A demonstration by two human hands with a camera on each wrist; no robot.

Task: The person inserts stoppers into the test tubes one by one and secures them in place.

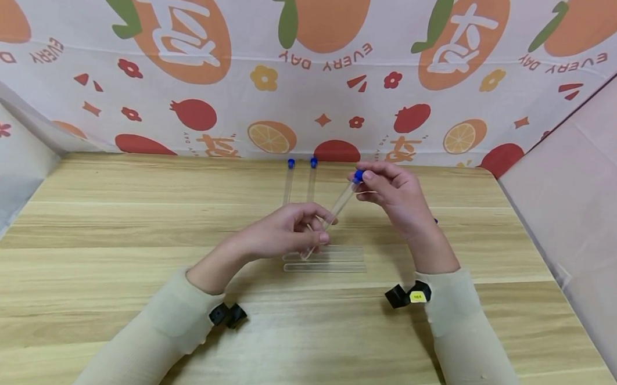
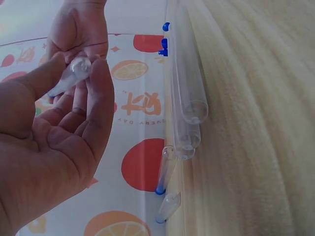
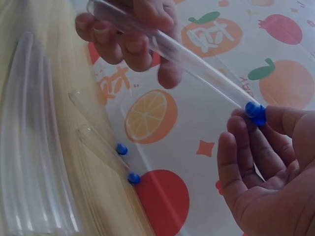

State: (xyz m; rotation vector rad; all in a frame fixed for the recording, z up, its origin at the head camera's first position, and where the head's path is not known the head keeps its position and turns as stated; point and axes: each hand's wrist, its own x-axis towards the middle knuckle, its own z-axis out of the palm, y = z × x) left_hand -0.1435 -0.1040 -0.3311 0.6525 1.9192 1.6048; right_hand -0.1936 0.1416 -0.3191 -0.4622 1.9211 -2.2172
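Above the table, a clear test tube [image 1: 342,201] slants between both hands, a blue cap [image 1: 359,176] at its upper end. My left hand [image 1: 288,231] holds the tube's lower part between thumb and fingers; its rounded end shows in the left wrist view. My right hand [image 3: 275,167] pinches the blue cap at the tube's mouth. Below the left hand, several uncapped test tubes [image 1: 330,268] lie side by side on the wooden table [image 1: 127,253]. Farther back lie two capped tubes, one on the left [image 1: 288,183] and one on the right [image 1: 312,184].
Loose blue caps [image 2: 164,46] lie on the table on the right side; the right wrist mostly hides them from the head view. A fruit-printed cloth [image 1: 303,99] hangs along the table's back edge. Pale cloth walls [image 1: 593,155] stand at the sides.
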